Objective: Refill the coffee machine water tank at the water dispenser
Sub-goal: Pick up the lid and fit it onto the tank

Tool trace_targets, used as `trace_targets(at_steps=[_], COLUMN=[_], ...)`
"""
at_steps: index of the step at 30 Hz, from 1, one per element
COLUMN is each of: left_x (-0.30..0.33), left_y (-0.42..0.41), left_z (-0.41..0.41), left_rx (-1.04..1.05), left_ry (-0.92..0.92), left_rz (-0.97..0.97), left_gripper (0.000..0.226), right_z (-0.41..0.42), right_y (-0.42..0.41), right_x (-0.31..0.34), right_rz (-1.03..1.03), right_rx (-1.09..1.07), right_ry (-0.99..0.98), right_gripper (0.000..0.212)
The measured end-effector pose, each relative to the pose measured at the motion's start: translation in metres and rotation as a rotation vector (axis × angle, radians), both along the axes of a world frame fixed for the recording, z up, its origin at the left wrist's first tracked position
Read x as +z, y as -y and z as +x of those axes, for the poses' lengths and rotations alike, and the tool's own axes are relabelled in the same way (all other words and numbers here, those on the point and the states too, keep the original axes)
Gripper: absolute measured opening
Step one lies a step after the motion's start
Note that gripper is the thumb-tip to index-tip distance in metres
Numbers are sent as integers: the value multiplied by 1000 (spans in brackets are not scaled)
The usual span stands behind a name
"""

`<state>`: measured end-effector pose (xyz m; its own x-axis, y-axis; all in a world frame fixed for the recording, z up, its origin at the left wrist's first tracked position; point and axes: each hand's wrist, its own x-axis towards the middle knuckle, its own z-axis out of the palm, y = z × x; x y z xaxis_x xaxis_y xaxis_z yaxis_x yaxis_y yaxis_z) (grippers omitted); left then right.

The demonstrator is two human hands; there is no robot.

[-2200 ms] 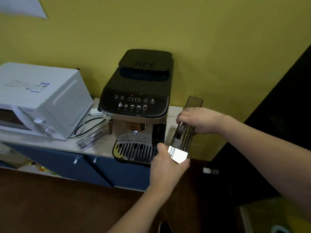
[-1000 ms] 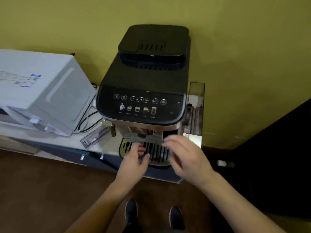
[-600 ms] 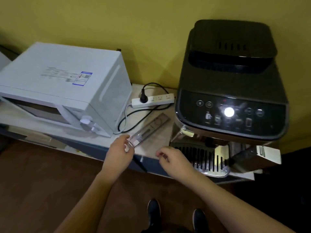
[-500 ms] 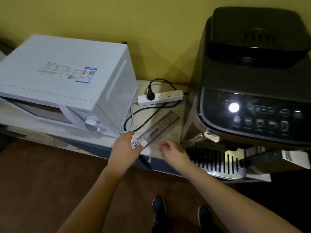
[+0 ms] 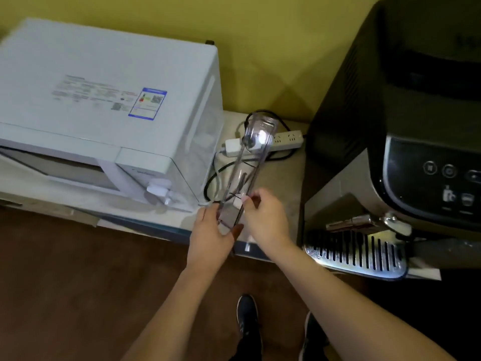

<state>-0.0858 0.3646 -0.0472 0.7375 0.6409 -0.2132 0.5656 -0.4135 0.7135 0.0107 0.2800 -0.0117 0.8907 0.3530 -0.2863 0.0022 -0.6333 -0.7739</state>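
Note:
A long, narrow clear plastic lid (image 5: 250,162) is held above the counter (image 5: 285,186), between the microwave and the black coffee machine (image 5: 406,121). My left hand (image 5: 211,237) grips its near end from the left. My right hand (image 5: 266,217) pinches the same end from the right. The lid's far, rounded end points away from me, over the power strip. The water tank itself is out of view.
A white microwave (image 5: 104,100) fills the counter's left side. A white power strip (image 5: 287,139) with black cables lies against the yellow wall. The machine's slotted metal drip tray (image 5: 356,254) juts over the counter edge. My dark shoes (image 5: 247,317) stand on the brown floor.
The clear lid lay flat on the counter; both hands have closed on its near end and lifted it. The view has shifted left and closer.

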Motion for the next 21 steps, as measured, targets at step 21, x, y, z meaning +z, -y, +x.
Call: trace_targets(at_steps=[21], left_x=[248], left_y=[196], left_z=[128], left_rx=[-185], left_ry=[767], left_rz=[292], left_gripper=[71], right_z=[75], right_y=[230], right_x=[274], right_rz=[492], right_rx=[-161], right_ry=[720], right_gripper=[5])
